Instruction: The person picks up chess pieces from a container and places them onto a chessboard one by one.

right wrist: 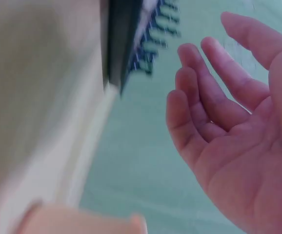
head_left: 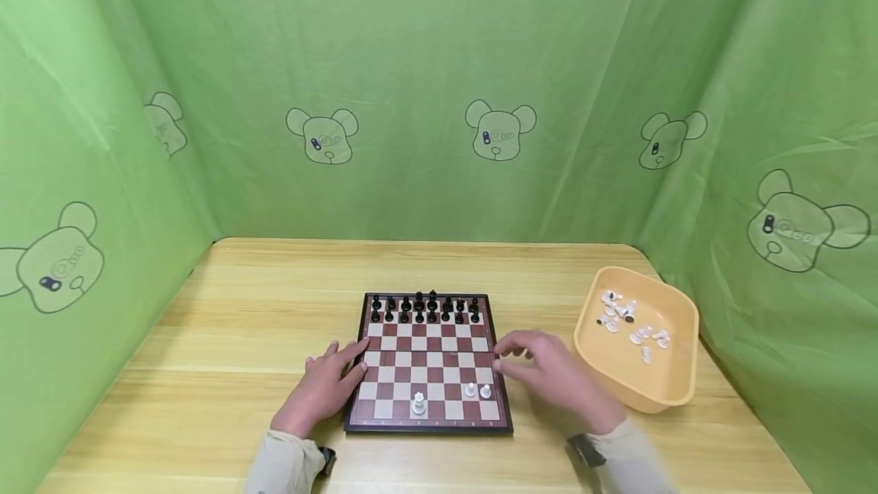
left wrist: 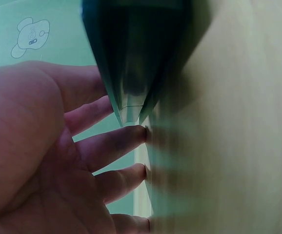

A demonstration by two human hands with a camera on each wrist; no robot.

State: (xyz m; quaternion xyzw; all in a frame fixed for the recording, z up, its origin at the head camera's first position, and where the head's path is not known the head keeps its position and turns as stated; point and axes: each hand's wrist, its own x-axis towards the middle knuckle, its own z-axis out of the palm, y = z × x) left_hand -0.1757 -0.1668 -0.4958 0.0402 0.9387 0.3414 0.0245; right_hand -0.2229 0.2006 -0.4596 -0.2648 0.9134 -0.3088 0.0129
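A brown-and-cream chessboard [head_left: 411,372] with a dark rim lies on the table. Black chess pieces [head_left: 419,317] fill its two far rows. At the near side stand two white pawns [head_left: 470,390] and a taller white chess piece [head_left: 418,403]. My left hand [head_left: 322,387] rests at the board's left edge, its fingers spread; in the left wrist view, fingertips [left wrist: 140,132] meet the table beside the board's side. At the right edge hovers my right hand [head_left: 545,372], fingers loosely bent. The right wrist view shows this right hand [right wrist: 238,136] with nothing in it.
An orange-yellow plastic basin [head_left: 604,364] stands on the wooden table [head_left: 274,280] right of the board, with several white chess pieces [head_left: 617,309] lying in it. Green cloth walls [head_left: 411,197] printed with bear heads enclose the table at the back and both sides.
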